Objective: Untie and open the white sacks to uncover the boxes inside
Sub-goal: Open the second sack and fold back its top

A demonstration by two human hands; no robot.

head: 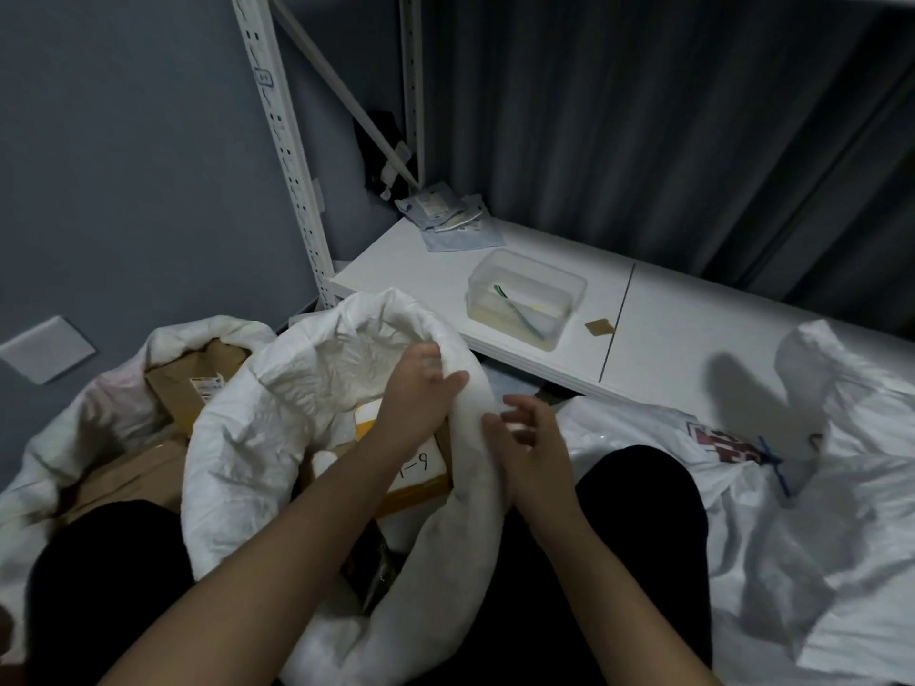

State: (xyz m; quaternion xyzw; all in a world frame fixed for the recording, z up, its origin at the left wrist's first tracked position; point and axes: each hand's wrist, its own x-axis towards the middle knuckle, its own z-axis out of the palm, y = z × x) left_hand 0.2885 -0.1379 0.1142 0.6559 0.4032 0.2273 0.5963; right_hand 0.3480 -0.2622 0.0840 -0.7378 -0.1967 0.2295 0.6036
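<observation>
Both grips work the rolled rim of the middle sack [277,403]: my left hand [421,383] has its fingers curled over the rim from inside, and my right hand [525,433] pinches the rim's outer fold just beside it. That sack stands open between my knees, with a box [421,467] marked in pen showing at the bottom. A second sack [99,403] to the left is already open on brown boxes [193,383]; a third [792,487], to the right, looks still tied with a blue tie [775,462].

I judge the rim could unroll and flop back over the box if I let go, since the cloth is slack. Room is tight: the shelf [643,334] edge sits just behind the sack, a tub [525,297] on it. Free space lies toward my lap.
</observation>
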